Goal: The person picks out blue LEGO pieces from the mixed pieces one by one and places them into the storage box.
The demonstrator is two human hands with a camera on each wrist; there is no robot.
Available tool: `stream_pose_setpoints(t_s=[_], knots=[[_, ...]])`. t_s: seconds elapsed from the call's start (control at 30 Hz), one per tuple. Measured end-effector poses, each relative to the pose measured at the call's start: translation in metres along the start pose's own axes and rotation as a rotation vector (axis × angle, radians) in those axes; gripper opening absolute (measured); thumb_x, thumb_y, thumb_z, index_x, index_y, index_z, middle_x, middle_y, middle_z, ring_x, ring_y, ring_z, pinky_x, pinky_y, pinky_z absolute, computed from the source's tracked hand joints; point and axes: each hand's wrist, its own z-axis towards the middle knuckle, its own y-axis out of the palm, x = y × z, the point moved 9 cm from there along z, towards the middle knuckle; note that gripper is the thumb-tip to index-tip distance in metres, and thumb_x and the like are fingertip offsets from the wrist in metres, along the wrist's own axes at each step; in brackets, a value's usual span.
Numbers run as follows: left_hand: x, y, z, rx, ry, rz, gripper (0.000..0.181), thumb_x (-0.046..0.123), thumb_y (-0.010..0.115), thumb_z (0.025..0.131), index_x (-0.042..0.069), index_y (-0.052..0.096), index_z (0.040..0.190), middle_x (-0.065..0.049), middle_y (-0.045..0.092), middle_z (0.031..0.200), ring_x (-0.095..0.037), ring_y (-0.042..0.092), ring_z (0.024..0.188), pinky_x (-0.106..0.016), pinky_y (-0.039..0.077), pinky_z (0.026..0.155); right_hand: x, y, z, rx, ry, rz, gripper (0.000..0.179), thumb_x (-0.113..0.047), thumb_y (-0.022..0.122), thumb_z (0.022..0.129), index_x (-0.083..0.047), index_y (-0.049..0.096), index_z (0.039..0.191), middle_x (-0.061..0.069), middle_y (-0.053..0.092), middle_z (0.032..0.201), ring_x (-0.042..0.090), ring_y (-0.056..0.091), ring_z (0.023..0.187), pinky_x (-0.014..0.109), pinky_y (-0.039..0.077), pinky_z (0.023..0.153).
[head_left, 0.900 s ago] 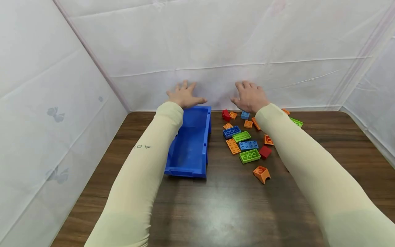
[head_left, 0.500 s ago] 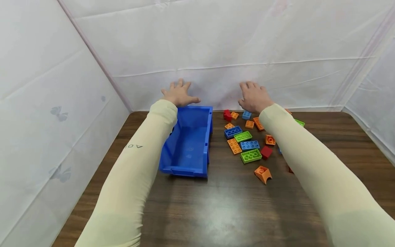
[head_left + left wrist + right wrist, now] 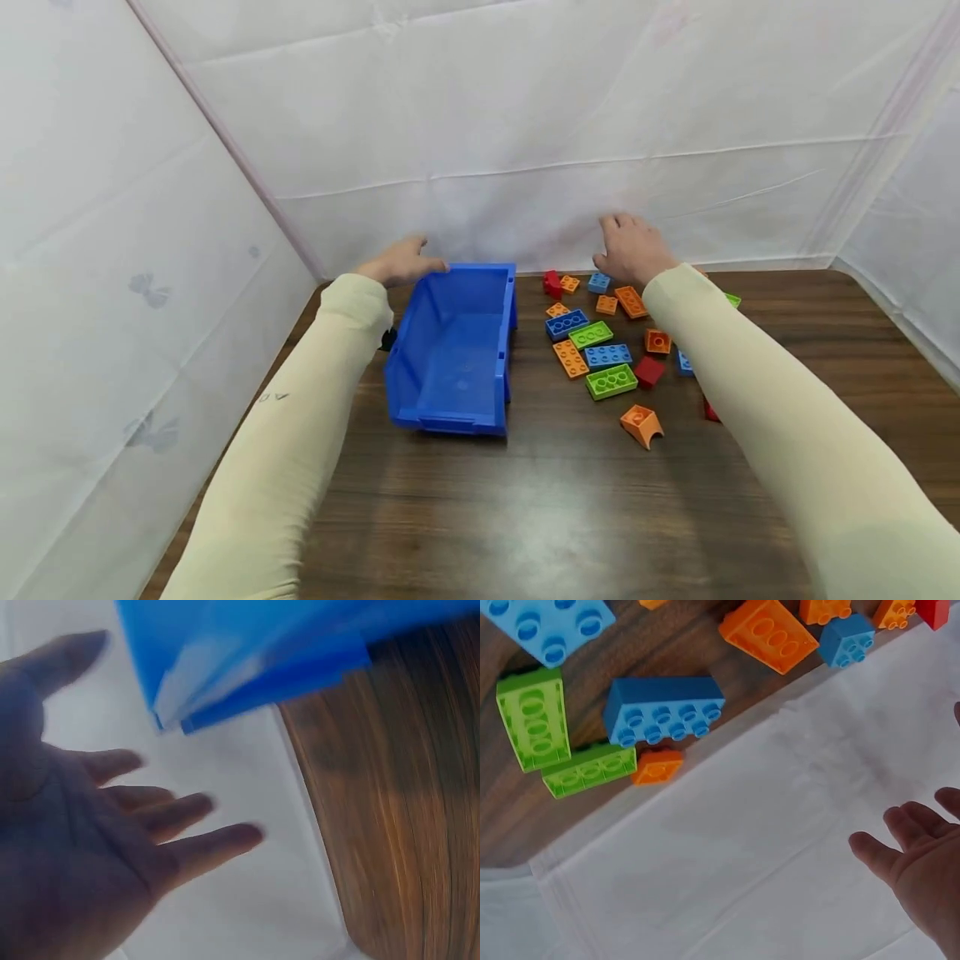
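Note:
A blue plastic bin (image 3: 465, 367) stands left of centre on the table, nothing visible inside it. My left hand (image 3: 402, 262) is at the bin's far left corner, thumb near the rim. In the left wrist view the fingers (image 3: 214, 844) are spread and hold nothing, with the bin (image 3: 225, 667) just beyond them. My right hand (image 3: 632, 247) hovers above the far edge of the scattered toy bricks, fingers relaxed and holding nothing. Under it lie an orange brick (image 3: 631, 302) and a small blue brick (image 3: 598, 282). The right wrist view shows that hand (image 3: 922, 862) apart from the bricks.
Several more bricks lie right of the bin, among them a lime green brick (image 3: 611, 382), a red brick (image 3: 648, 371) and an orange curved brick (image 3: 641, 426) nearest the front. White cloth (image 3: 525, 125) hangs behind and at both sides of the wooden table (image 3: 540, 517).
My left hand has moved left and down toward the bin's far left corner, its fingers now less raised. The right hand has shifted slightly right and lower. Bin and bricks stay put.

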Motion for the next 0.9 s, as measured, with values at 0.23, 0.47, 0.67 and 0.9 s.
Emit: stream_pose_setpoints(t_s=[0.23, 0.47, 0.67, 0.9], knots=[[-0.015, 0.013, -0.025, -0.041, -0.009, -0.073, 0.084, 0.035, 0.056, 0.106, -0.003, 0.013, 0.168, -0.027, 0.02, 0.172, -0.048, 0.027, 0.154, -0.061, 0.035, 0.118, 0.006, 0.018, 0.0, -0.042, 0.026, 0.043, 0.07, -0.023, 0.061, 0.106, 0.011, 0.032, 0.159, 0.036, 0.033, 0.16, 0.052, 0.038, 0.143, 0.063, 0.035, 0.117], [-0.02, 0.026, -0.035, -0.081, 0.022, -0.23, 0.076, 0.025, 0.053, 0.109, 0.0, 0.012, 0.169, -0.029, 0.024, 0.169, -0.053, 0.036, 0.148, -0.067, 0.042, 0.109, 0.009, 0.032, -0.004, -0.068, 0.031, 0.113, 0.067, -0.019, 0.058, 0.107, 0.011, 0.029, 0.16, 0.036, 0.029, 0.162, 0.051, 0.035, 0.146, 0.061, 0.032, 0.119], [-0.02, 0.034, -0.038, -0.113, 0.048, -0.361, 0.071, 0.016, 0.05, 0.111, 0.006, 0.011, 0.17, -0.028, 0.02, 0.171, -0.055, 0.035, 0.148, -0.071, 0.042, 0.107, 0.013, 0.037, -0.01, -0.098, 0.004, 0.161, 0.067, -0.017, 0.054, 0.108, 0.013, 0.025, 0.16, 0.037, 0.024, 0.163, 0.053, 0.033, 0.147, 0.061, 0.031, 0.12], [-0.023, 0.043, -0.044, -0.107, 0.091, -0.442, 0.076, 0.021, 0.054, 0.11, 0.012, 0.009, 0.172, -0.025, 0.023, 0.171, -0.053, 0.035, 0.149, -0.071, 0.041, 0.108, 0.023, 0.041, -0.015, -0.107, 0.008, 0.202, 0.067, -0.016, 0.053, 0.108, 0.015, 0.024, 0.16, 0.04, 0.022, 0.162, 0.055, 0.036, 0.144, 0.063, 0.034, 0.117]])
